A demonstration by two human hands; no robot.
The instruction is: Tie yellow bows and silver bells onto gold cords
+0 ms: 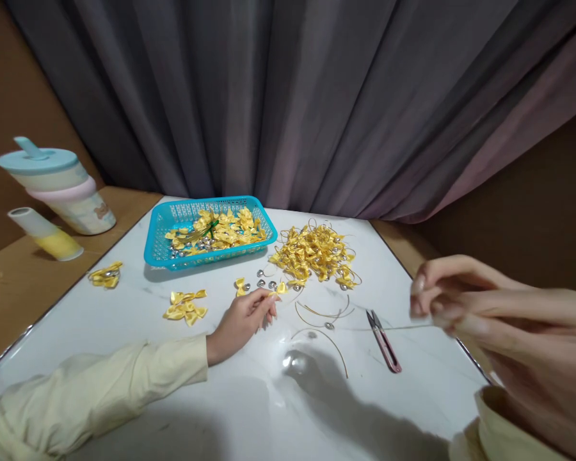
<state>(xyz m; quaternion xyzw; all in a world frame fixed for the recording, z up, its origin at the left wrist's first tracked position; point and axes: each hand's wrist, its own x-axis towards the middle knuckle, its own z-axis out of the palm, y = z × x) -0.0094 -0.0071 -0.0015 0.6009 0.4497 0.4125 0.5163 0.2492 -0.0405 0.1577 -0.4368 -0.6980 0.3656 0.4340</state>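
Observation:
My left hand (244, 320) rests on the white table (125, 333) with its fingers pinched on a small yellow ribbon bow (279, 289). My right hand (465, 301) is raised at the right, close to the camera, fingers pinched on a thin gold thread (388, 328) that runs left toward the table. Loops of gold thread (322, 314) with a silver bead lie between the hands. A heap of yellow bows with silver bells (314, 253) lies just beyond my left hand.
A blue basket (159, 246) of yellow bows stands at the back. Small pink thread snips (384, 342) lie right of centre. Loose bows (185, 306) and another bow cluster (105, 275) lie at the left. Two cups (60, 186) stand on the brown ledge. A grey curtain hangs behind.

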